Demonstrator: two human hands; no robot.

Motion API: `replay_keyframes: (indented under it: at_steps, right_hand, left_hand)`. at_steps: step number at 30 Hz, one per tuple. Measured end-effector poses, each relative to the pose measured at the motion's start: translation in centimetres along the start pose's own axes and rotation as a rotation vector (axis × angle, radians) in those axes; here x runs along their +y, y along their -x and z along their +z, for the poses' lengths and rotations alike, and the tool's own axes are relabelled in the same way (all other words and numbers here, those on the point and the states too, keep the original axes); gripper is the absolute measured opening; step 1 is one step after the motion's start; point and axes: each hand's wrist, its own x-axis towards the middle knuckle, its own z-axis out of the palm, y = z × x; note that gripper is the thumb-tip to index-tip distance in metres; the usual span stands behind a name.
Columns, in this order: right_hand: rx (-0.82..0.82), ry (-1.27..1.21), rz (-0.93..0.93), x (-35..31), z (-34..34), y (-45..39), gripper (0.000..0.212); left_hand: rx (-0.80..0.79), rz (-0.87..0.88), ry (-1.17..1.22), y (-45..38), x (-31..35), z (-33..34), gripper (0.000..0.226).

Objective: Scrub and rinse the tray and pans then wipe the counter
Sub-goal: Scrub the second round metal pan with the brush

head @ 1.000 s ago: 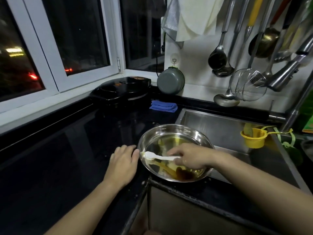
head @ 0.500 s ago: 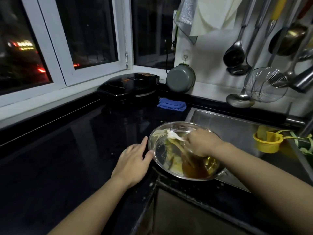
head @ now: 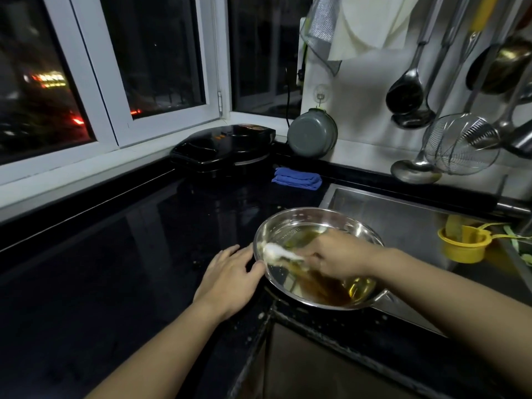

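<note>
Steel pan (head: 319, 223), scrubbing, at counter (head: 144, 254) edge by sink (head: 403, 223).
Right hand (head: 339, 254) fingers clamped on white brush (head: 276, 251); left hand (head: 230, 276) fingers spread, bracing rim. Tilted brown liquid may slop out.

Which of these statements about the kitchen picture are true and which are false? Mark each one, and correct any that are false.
1. The right hand holds a white brush inside the steel pan. True.
2. The pan is clean and dry. False: brown and yellowish liquid sits in it.
3. The left hand rests on the black counter, touching the pan's left rim. True.
4. A folded blue cloth lies inside the sink. False: it lies on the counter, near the back wall.
5. A yellow cup sits at the sink's right side. True.
6. The ladles lie flat on the counter. False: they hang on the wall.
</note>
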Motion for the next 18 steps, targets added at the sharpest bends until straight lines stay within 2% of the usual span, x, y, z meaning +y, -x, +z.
replay_keyframes:
  at_steps: [1, 3, 6, 9, 12, 15, 18]
  right_hand:
    - [-0.018, -0.008, -0.052, -0.6, 0.2, 0.2, 0.03]
    - [0.018, 0.128, -0.022, -0.8, -0.5, -0.2, 0.03]
    - [0.109, 0.29, 0.184, 0.4, -1.8, -0.9, 0.027]
    - [0.164, 0.362, 0.286, 0.5, -2.1, -1.3, 0.022]
    - [0.215, 0.491, 0.287, 0.4, -2.0, -1.3, 0.018]
    - [0.211, 0.486, 0.384, 1.9, -2.4, -0.7, 0.012]
    - [0.25, 0.447, 0.394, 3.6, -2.0, -0.7, 0.023]
  left_hand:
    - [-0.002, -0.003, 0.001, -0.1, -0.1, 0.0, 0.06]
    - [-0.011, -0.016, 0.014, -0.2, -0.1, 0.0, 0.067]
    - [-0.017, -0.023, 0.034, 0.0, 0.1, -0.2, 0.082]
    - [-0.017, -0.03, 0.046, 0.1, 0.4, -0.4, 0.086]
    - [-0.007, -0.04, 0.054, 0.0, 0.3, -0.4, 0.083]
    - [0.011, -0.048, 0.052, -0.1, 0.0, -0.2, 0.073]
    - [0.027, -0.069, 0.067, -0.1, -0.1, -0.2, 0.066]
